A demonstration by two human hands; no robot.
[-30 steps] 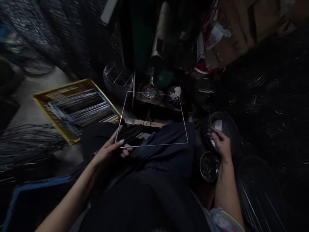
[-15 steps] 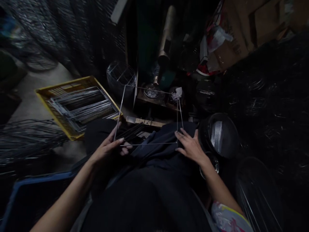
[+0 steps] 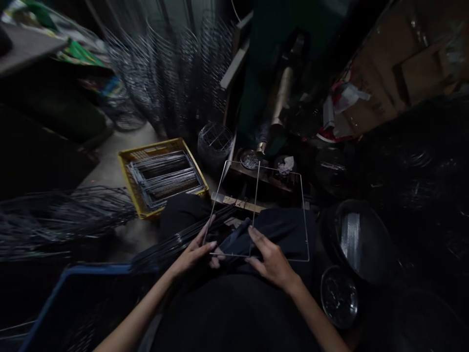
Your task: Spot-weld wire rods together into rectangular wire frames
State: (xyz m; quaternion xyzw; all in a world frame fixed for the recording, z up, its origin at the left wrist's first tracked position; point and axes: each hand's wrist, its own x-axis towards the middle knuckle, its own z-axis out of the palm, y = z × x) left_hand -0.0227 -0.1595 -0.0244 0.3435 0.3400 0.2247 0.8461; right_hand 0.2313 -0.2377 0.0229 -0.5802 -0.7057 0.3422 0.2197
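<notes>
A thin rectangular wire frame (image 3: 304, 215) lies over my lap, its far side reaching a low wooden bench. My left hand (image 3: 194, 254) pinches the frame's near left corner. My right hand (image 3: 269, 259) is closed on a straight wire rod (image 3: 255, 205) laid across the frame from near to far, left of its middle. A bundle of dark rods (image 3: 172, 244) rests across my left thigh under the left hand.
A yellow crate (image 3: 128, 161) of wire pieces stands on the floor to the left, a blue crate (image 3: 54, 293) at the near left. Dark bowls (image 3: 339, 296) and a larger tub (image 3: 357, 239) sit to the right. Stacked wire racks (image 3: 168, 78) fill the back.
My right hand came from the tub on the right to the frame, and now holds a rod across it left of the middle. The view tilted up and shifted.
</notes>
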